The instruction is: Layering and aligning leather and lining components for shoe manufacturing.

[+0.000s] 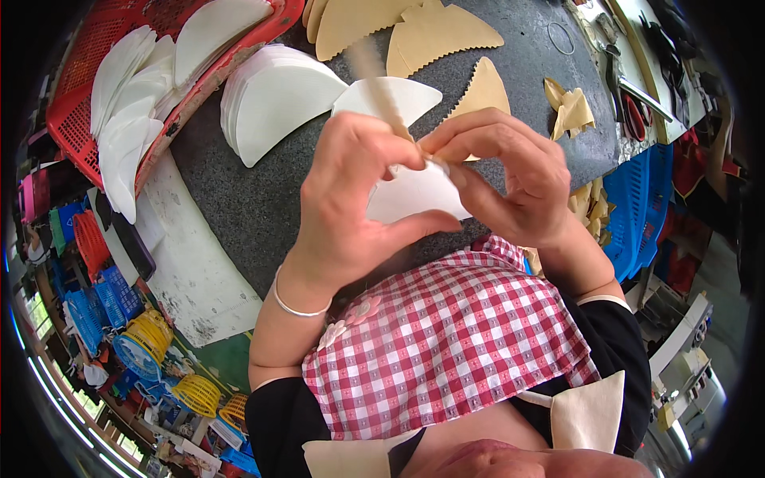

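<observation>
My left hand (347, 195) and my right hand (514, 171) meet over the dark table. Their fingertips are pinched together on a thin tan piece (374, 80), seen nearly edge-on and smeared by motion as it sticks up away from me. The left thumb stands apart, below the pinch. Under the fingers lies a white curved piece (418, 195), partly covered by both hands; whether they touch it I cannot tell. Just beyond is another white piece (390, 95), beside a stack of white fan-shaped pieces (279, 103). A tan piece with a zigzag edge (482, 88) rests beyond my right fingers.
A red plastic basket (76, 119) with white pieces stands at the far left. More tan zigzag-edged pieces (442, 36) lie at the back. Crumpled tan scraps (572, 110) and a thin ring (560, 37) are on the right. Blue baskets (637, 207) stand beyond the table's right edge.
</observation>
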{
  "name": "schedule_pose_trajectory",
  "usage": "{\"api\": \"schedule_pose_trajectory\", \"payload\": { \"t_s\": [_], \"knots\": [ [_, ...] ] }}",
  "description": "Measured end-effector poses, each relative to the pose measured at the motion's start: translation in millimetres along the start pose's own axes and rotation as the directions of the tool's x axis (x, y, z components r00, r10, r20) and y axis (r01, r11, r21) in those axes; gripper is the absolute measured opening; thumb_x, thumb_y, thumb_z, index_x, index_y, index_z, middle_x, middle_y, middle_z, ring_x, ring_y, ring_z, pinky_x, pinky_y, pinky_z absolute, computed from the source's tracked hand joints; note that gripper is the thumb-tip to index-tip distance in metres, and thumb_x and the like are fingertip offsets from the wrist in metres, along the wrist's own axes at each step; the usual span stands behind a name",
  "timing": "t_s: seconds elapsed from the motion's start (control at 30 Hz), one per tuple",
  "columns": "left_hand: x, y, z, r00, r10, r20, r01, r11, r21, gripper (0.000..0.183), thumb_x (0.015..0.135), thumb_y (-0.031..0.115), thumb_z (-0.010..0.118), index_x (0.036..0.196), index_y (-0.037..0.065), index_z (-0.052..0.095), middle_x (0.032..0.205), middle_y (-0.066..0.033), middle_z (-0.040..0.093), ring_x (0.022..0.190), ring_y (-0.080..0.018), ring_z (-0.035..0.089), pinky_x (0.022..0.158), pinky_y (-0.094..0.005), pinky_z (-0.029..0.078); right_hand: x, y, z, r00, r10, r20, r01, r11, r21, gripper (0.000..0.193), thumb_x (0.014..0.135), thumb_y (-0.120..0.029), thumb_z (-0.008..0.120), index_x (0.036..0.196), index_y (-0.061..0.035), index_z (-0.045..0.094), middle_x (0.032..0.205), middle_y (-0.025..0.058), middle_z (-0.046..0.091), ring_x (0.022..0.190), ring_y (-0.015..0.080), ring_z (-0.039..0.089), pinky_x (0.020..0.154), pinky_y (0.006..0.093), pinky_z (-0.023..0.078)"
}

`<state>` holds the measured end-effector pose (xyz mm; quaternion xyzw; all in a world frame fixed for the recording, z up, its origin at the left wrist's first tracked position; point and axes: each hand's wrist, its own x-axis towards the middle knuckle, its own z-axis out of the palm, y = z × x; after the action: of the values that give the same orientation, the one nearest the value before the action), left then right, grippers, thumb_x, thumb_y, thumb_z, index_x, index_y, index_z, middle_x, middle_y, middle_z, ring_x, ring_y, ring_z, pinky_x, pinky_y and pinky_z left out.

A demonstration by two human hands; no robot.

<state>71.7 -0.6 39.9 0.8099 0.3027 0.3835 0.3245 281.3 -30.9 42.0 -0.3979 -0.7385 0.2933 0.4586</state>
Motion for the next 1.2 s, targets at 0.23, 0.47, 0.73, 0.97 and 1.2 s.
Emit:
{"api": "schedule_pose_trajectory", "payload": {
  "t_s": [0.23,0.47,0.73,0.97,1.2],
  "knots": [
    [-9,-6,4,0.927,-0.372,0.049,0.323,0.722,-0.612,0.019,0.088,0.001,0.077,0.095,0.000,0.059,0.115,-0.0119,0.064,0.092,-0.0142,0.070,0.073,-0.0261,0.067,-11,12,15,1.000,0.022,0.012,-0.024,0.972,0.235,0.016,0.096,0.007,0.060,0.109,0.0005,0.053,0.105,0.0152,0.062,0.097,0.0255,0.063,0.083,0.0378,0.054],
    [-13,-10,-22,0.822,-0.530,0.209,0.496,0.485,-0.721,0.050,0.090,-0.011,0.056,0.136,-0.004,0.037,0.113,-0.0199,0.066,0.096,-0.0191,0.073,0.080,-0.0326,0.066,-23,39,-28,0.820,0.561,0.110,-0.266,0.205,0.942,0.023,0.111,-0.024,0.041,0.116,-0.0032,0.050,0.114,0.0195,0.066,0.111,0.0292,0.067,0.097,0.0419,0.056],
    [-31,-5,-40,0.743,-0.499,0.445,0.658,0.427,-0.620,0.050,0.084,-0.007,0.058,0.132,-0.003,0.044,0.111,-0.0186,0.071,0.105,-0.0162,0.070,0.089,-0.0267,0.057,-38,29,-101,0.852,0.519,-0.075,-0.513,0.854,0.086,0.023,0.104,-0.023,0.059,0.120,-0.0059,0.056,0.091,0.0037,0.060,0.067,0.0139,0.057,0.061,0.0280,0.046],
    [-46,-12,-37,0.708,-0.492,0.506,0.698,0.380,-0.607,0.029,0.086,0.006,0.064,0.111,-0.003,0.055,0.114,-0.0234,0.069,0.097,-0.0169,0.070,0.068,-0.0254,0.060,-28,7,-44,0.945,-0.264,0.193,0.322,0.855,-0.407,0.033,0.079,-0.024,0.086,0.099,-0.0078,0.066,0.102,0.0042,0.070,0.100,0.0287,0.070,0.082,0.0398,0.056],
    [-65,-9,-27,0.816,-0.500,0.292,0.409,0.141,-0.901,0.047,0.083,0.041,0.085,0.091,-0.001,0.067,0.096,-0.0099,0.063,0.074,-0.0097,0.058,0.055,-0.0201,0.045,-21,-6,-27,0.803,0.565,0.187,-0.586,0.806,0.084,0.026,0.091,-0.016,0.079,0.086,0.0003,0.060,0.070,0.0079,0.059,0.060,0.0139,0.059,0.057,0.0288,0.046]
  ]
}}
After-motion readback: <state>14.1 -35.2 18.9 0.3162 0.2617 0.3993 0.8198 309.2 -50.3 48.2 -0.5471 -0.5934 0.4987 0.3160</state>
